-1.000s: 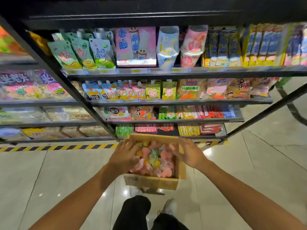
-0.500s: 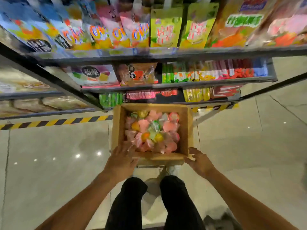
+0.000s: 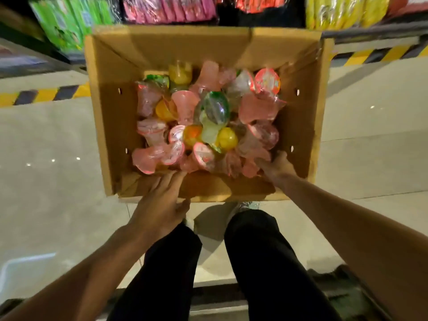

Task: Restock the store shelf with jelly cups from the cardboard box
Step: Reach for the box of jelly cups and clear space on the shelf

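An open cardboard box (image 3: 104,112) sits on the floor below me, right in front of the lowest shelf. It holds several jelly cups (image 3: 208,117), mostly pink, with some yellow, orange and green ones. My left hand (image 3: 159,205) is at the box's near wall, fingers laid over the rim onto the inner flap and thumb on the outside. My right hand (image 3: 278,166) is inside the near right corner, with its fingertips pushed in among pink cups. The cups hide whether it holds one.
The bottom shelf carries green packs (image 3: 67,26), pink packs (image 3: 166,8) and yellow packs (image 3: 342,10) just beyond the box. A yellow-black hazard stripe (image 3: 46,95) runs along the shelf foot. My legs in black trousers (image 3: 261,262) stand close behind the box on pale glossy tiles.
The box has come down from chest height to the floor and my view has dropped with it. My right hand has moved from the outside corner into the box.
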`<move>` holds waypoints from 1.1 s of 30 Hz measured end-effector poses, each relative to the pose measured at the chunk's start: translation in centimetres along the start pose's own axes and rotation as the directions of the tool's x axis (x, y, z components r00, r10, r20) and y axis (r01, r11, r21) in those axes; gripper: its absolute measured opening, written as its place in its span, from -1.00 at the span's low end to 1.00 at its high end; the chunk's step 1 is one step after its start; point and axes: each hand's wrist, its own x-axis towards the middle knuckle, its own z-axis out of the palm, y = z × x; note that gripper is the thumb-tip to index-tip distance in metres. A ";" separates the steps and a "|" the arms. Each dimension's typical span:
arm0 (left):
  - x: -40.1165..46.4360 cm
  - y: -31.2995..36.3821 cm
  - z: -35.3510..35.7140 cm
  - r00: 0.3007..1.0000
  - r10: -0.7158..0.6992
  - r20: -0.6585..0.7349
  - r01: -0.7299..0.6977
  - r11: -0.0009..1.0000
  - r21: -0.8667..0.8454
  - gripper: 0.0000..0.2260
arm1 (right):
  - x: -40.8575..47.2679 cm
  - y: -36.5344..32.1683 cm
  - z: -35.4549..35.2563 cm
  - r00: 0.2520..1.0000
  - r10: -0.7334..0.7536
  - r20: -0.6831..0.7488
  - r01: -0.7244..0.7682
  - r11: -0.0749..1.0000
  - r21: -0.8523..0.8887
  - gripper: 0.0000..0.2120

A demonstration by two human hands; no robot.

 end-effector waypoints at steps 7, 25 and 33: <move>3.3 -0.5 1.7 0.990 -0.138 0.011 0.137 0.970 -0.200 -0.27 | 4.4 -0.5 1.7 1.000 0.014 0.027 -0.012 0.998 -0.062 -0.66; 11.9 0.2 2.9 0.998 -0.065 0.022 0.064 0.995 0.076 -0.27 | 3.4 3.3 0.6 0.996 0.007 0.088 -0.037 0.938 0.344 0.09; 10.4 -0.9 2.0 0.993 0.001 -0.121 -0.015 0.994 -0.107 -0.40 | 0.5 1.6 1.0 0.984 -0.169 0.051 0.130 0.887 0.442 -0.27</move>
